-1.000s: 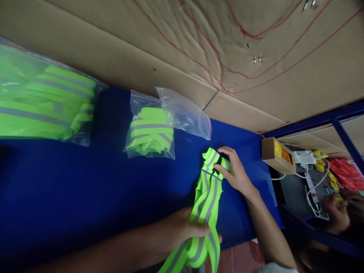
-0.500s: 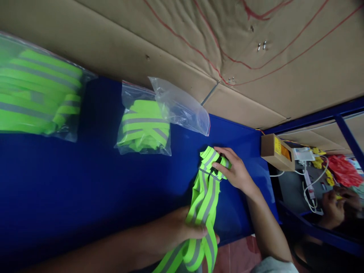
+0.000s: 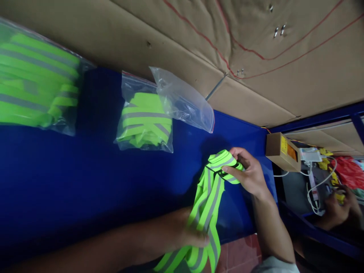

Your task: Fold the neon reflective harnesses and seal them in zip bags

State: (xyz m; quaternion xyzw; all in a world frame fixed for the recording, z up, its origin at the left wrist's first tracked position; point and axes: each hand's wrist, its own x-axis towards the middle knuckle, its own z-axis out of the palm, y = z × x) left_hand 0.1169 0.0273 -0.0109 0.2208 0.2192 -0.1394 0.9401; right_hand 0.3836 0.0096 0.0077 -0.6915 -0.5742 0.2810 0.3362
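A neon-green reflective strap vest (image 3: 209,197) with grey stripes stretches over the blue table (image 3: 85,182). My right hand (image 3: 247,172) is closed on its folded top end, lifted slightly off the table. My left hand (image 3: 184,229) grips the straps lower down near the table's front edge, and the loose ends hang past the edge. An empty clear plastic bag (image 3: 184,100) lies just behind the vest.
A bagged folded vest (image 3: 145,121) lies at mid-table, a larger bag of vests (image 3: 34,83) at the far left. Cardboard sheets (image 3: 199,41) line the wall behind. A small cardboard box (image 3: 281,151) and cables sit right, where another person's hand (image 3: 335,208) works.
My right hand has lifted the vest's top end off the table and turned it a little to the right. My left hand keeps its grip lower down.
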